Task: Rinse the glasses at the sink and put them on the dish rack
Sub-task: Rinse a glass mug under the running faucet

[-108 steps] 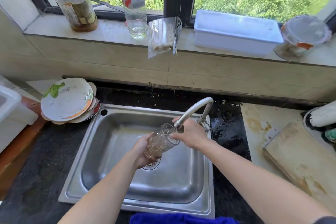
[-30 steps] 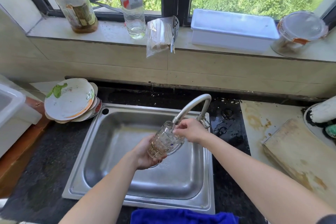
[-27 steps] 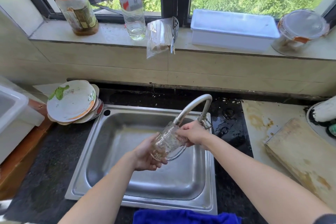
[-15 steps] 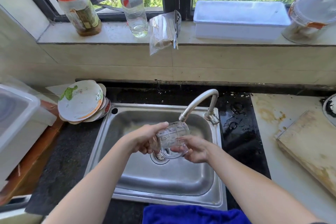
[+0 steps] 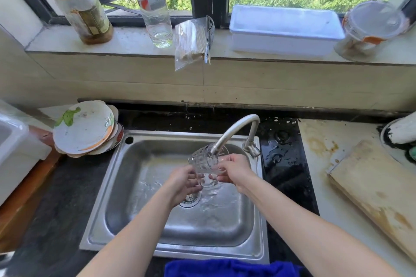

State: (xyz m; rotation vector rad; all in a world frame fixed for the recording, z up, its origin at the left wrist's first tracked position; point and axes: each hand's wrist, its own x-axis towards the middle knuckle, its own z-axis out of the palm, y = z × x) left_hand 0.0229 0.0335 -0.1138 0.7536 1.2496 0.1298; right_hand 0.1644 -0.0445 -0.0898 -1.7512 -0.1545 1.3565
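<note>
Head view: one glass point(image 5: 206, 161) is held tilted over the sink point(image 5: 126, 198), its mouth at the faucet point(image 5: 234, 129) outlet, with water splashing on the basin floor. The left hand point(image 5: 182, 183) has fingers curled round the base; the right hand point(image 5: 234, 172) grips the side near the rim. Judgement: rinsing is in progress and racking is not yet done. No dish rack or other glasses can be identified in view
</note>
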